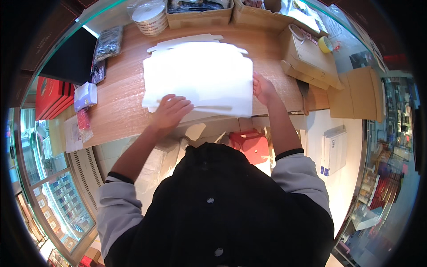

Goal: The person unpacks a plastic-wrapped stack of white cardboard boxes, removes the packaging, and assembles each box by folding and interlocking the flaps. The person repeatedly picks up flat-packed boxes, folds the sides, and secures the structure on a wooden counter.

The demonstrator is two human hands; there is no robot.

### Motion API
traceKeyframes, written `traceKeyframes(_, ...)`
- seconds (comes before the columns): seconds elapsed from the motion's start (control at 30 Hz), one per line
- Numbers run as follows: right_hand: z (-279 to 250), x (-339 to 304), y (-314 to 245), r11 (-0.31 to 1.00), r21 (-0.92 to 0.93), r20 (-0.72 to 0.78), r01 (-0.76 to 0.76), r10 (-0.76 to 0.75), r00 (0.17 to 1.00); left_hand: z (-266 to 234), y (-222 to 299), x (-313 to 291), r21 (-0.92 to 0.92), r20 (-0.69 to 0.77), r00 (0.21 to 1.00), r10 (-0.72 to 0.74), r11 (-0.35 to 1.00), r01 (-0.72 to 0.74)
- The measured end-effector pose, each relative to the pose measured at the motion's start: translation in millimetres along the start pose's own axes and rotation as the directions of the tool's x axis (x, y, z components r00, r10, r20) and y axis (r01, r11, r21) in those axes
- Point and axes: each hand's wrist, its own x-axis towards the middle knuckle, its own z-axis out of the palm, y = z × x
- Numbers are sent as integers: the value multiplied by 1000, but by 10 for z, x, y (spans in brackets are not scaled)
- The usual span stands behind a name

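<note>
A large white cardboard sheet [195,73], cut with tabs and flaps like an unfolded box, lies on the wooden table [120,93] in front of me. Strong light washes out its middle. At its near left corner rests my left hand [171,110], fingers loosely bent and slightly apart over the front edge. My right hand [263,89] is at the sheet's right edge, its fingers curled and closed on that edge; the thumb side is partly hidden. The near edge reaches out toward me at the table's front.
Brown cardboard boxes [200,18] line the back, and another carton [311,55] with a yellow tape roll [325,44] stands right. On the left are red boxes [53,98], a tissue pack [85,96] and a bagged bundle [108,42]. A red stool [253,147] stands below the table.
</note>
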Motion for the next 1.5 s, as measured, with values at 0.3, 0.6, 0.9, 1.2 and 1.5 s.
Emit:
traceKeyframes(0.3,573,-622,979,947,313,-69,77,-58,996,5,704,48,-127,-45,988,-149,982,143)
traceKeyframes(0.6,946,-885,1013,-47,-795,524,605,-554,646,488,263,-395,-4,69,970,-232,973,232)
traceKeyframes(0.9,1004,-176,665,-102,-853,521,511,-196,831,579,15,-144,-179,266,833,-486,824,538)
traceKeyframes(1.2,882,-147,754,-39,-892,440,450,-301,846,476,-131,-296,1,306,820,-483,862,507)
traceKeyframes(1.5,841,-194,841,-34,-888,434,459,-394,811,396,-62,-258,50,383,788,-483,862,505)
